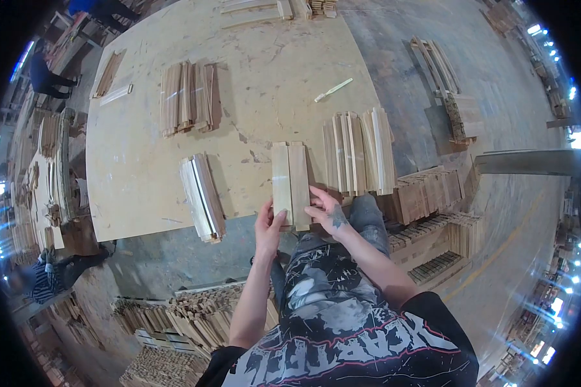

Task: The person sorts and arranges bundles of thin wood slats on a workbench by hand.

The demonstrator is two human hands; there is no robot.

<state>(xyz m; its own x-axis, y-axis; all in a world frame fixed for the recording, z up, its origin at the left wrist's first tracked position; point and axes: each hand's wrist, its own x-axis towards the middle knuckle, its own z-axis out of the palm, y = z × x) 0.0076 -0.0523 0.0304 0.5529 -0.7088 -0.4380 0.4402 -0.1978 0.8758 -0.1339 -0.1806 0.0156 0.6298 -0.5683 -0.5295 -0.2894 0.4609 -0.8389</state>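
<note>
Two pale wooden boards [290, 177] lie side by side at the near edge of the worktable [258, 122], their near ends jutting toward my body. My left hand [268, 224] grips the left board's near end, its thumb on top and its fingers along the outer side. My right hand [324, 209] holds the right board's side, thumb on the face and fingers curled at the edge. Just right of the boards stands a row of upright-edged wooden slats [350, 153]. To the left, a bundle of slats with a whitish face [202, 197] overhangs the table edge.
Farther back are another slat stack [186, 97] and a light-coloured brush-like tool [334, 89]. Stacked wood [426, 193] stands at my right, more piles [206, 313] on the floor behind left. People [48, 74] are at the left, one in a striped top [37, 280].
</note>
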